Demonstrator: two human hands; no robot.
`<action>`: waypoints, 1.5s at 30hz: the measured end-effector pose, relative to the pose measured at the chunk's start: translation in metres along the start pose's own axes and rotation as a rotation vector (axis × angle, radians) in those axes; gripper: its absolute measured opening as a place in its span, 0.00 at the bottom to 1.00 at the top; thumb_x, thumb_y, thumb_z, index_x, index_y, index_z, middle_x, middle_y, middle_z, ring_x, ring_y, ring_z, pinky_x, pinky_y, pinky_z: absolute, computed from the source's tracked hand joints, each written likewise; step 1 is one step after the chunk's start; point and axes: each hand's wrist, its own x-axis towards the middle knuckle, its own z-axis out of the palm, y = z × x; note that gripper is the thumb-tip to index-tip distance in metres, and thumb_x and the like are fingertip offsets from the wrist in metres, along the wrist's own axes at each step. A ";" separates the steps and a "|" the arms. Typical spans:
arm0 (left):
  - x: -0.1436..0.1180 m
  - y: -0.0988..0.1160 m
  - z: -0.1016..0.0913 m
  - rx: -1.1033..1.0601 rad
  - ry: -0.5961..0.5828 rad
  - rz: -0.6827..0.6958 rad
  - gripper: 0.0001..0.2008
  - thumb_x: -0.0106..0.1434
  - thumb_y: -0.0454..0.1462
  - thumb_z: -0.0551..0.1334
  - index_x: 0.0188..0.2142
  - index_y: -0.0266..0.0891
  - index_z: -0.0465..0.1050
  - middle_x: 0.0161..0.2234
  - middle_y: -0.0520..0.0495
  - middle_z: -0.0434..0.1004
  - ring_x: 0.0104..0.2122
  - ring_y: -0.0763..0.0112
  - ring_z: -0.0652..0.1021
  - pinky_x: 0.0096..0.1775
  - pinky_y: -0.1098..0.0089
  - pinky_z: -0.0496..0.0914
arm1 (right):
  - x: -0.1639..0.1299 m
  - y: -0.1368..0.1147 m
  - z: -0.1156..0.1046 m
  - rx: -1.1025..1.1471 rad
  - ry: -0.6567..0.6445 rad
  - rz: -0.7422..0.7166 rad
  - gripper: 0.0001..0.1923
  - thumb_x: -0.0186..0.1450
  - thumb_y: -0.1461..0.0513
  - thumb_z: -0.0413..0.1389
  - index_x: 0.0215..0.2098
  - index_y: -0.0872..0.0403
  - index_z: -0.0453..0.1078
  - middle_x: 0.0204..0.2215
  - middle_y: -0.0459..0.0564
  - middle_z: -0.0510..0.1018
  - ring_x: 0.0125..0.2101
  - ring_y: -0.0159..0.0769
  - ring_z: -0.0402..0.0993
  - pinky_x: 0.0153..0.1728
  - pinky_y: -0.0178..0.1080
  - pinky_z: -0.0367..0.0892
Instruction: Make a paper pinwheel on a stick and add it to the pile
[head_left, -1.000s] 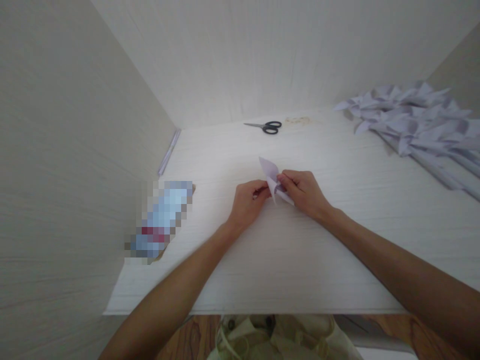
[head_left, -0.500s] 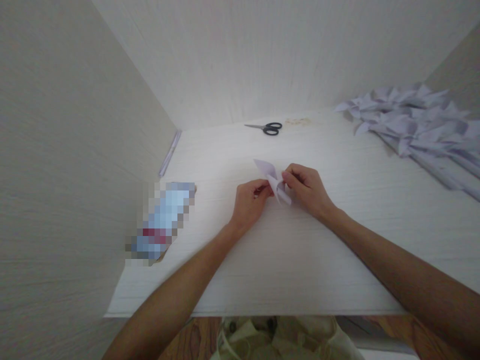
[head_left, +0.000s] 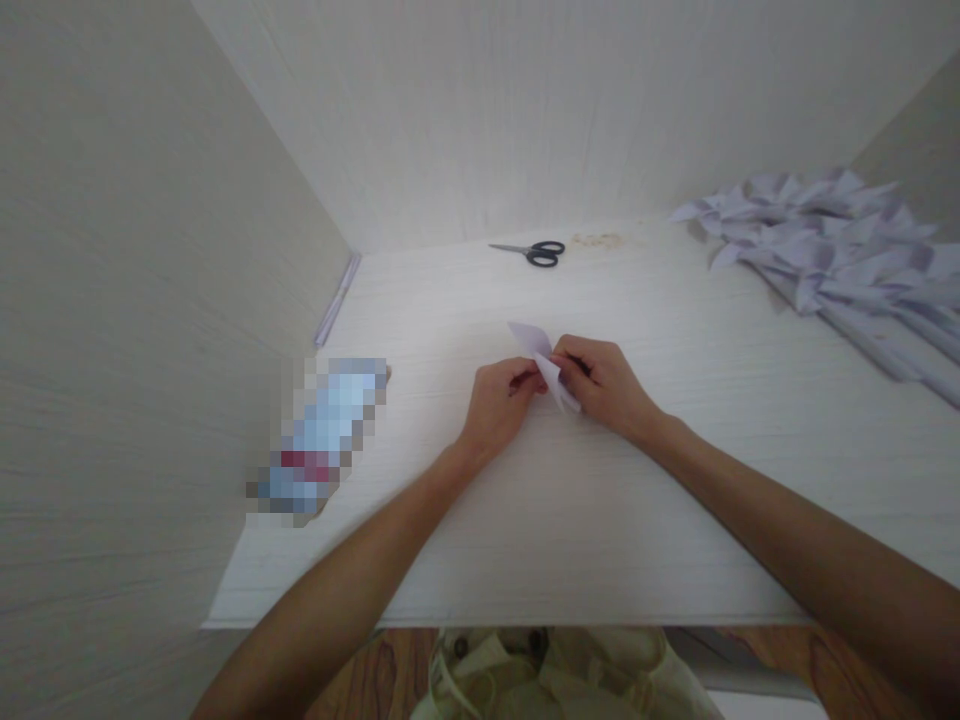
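Between my two hands is a small folded paper pinwheel (head_left: pixel 531 336), pale lilac-white with pointed blades. My left hand (head_left: pixel 501 405) pinches it from the left, fingertips near its centre. My right hand (head_left: pixel 606 380) is closed at its right side, thumb and finger pressed in close to the middle, covering part of the blades. One blade points up and left, another down and right. The centre of the pinwheel is hidden behind my fingertips.
Black-handled scissors (head_left: pixel 541 253) lie near the back wall. Rolled paper sticks (head_left: pixel 337 300) rest along the left wall, above a blurred-out phone-like object (head_left: pixel 330 430). Many similar paper pinwheels on sticks (head_left: pixel 810 250) are heaped at the right. The white table's front edge (head_left: pixel 510 626) is near my lap.
My right hand has moved slightly left, its fingertips now at the middle of the pinwheel. The right blade has been pressed inward. My left hand stays almost in place.
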 end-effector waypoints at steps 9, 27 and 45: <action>-0.001 0.002 -0.002 -0.070 0.037 0.023 0.10 0.55 0.33 0.53 0.30 0.35 0.74 0.27 0.49 0.75 0.28 0.75 0.73 0.33 0.74 0.67 | -0.003 0.005 0.004 0.381 0.101 0.124 0.13 0.60 0.59 0.46 0.20 0.56 0.60 0.16 0.41 0.60 0.19 0.25 0.55 0.20 0.31 0.51; 0.000 0.001 -0.004 -0.016 0.037 0.004 0.09 0.53 0.31 0.53 0.23 0.34 0.71 0.22 0.52 0.71 0.24 0.77 0.70 0.28 0.77 0.65 | -0.003 0.013 -0.003 0.191 0.072 -0.091 0.04 0.58 0.62 0.52 0.27 0.54 0.66 0.25 0.45 0.69 0.22 0.25 0.60 0.21 0.30 0.56; 0.001 0.005 -0.002 -0.070 0.002 -0.042 0.10 0.53 0.32 0.52 0.19 0.34 0.67 0.19 0.54 0.68 0.22 0.79 0.68 0.27 0.77 0.63 | -0.003 0.016 -0.007 0.136 0.037 -0.186 0.04 0.59 0.64 0.50 0.27 0.54 0.65 0.25 0.46 0.67 0.23 0.27 0.60 0.23 0.32 0.57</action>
